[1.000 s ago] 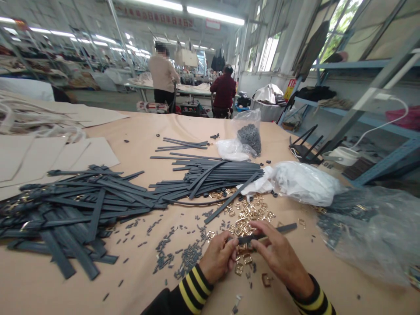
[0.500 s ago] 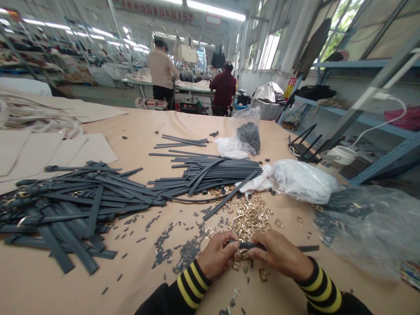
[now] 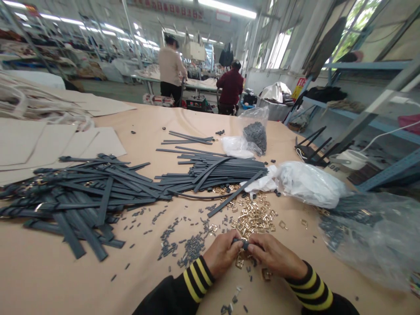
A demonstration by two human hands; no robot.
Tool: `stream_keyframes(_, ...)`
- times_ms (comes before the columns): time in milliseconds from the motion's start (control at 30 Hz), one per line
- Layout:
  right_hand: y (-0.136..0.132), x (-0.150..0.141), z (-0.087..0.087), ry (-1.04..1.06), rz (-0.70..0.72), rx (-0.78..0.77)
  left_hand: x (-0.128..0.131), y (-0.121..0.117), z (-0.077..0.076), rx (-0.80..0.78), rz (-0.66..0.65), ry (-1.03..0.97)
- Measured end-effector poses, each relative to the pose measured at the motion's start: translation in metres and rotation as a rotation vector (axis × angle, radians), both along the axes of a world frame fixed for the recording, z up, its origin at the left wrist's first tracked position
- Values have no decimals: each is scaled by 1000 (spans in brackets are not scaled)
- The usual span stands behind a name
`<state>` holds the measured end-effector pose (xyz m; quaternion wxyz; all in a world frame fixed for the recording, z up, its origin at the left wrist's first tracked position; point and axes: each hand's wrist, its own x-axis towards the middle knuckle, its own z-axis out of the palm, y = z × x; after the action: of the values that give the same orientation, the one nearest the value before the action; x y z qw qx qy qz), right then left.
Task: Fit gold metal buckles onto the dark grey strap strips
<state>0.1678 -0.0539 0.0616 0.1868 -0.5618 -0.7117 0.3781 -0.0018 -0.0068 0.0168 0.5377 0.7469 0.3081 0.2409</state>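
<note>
My left hand (image 3: 224, 255) and my right hand (image 3: 274, 256) meet near the table's front edge, both pinched on one short dark grey strap (image 3: 243, 243) between the fingertips. Most of that strap is hidden under my right hand. A heap of gold buckles (image 3: 254, 217) lies just beyond my fingers, with single buckles (image 3: 239, 262) under my hands. Small dark loops (image 3: 192, 249) are scattered to the left of my left hand.
A big pile of dark straps (image 3: 85, 197) covers the left, a neater bundle (image 3: 213, 170) lies mid-table. White plastic bags (image 3: 311, 183), a clear bag (image 3: 374, 236) and a bag of dark parts (image 3: 257, 133) stand right. Two people (image 3: 229, 87) work at a far table.
The strap stuck out to the right of my right hand before; now its free end is no longer seen. Both hands have drawn closer together and nearer to me.
</note>
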Motion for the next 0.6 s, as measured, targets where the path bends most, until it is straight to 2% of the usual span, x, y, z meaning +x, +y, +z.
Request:
stream_keyframes(200, 1, 0, -15, 46, -41, 8, 1, -1, -9, 71, 12, 29)
stream_keyframes(300, 0, -1, -16, 23, -52, 12, 0, -1, -10, 67, 44, 41)
stream_keyframes(467, 0, -1, -13, 73, -45, -55, -2, -1, -7, 26, -37, 3)
stream_keyframes(600, 1, -3, -13, 23, -69, 7, 0, -3, -5, 43, 56, 42)
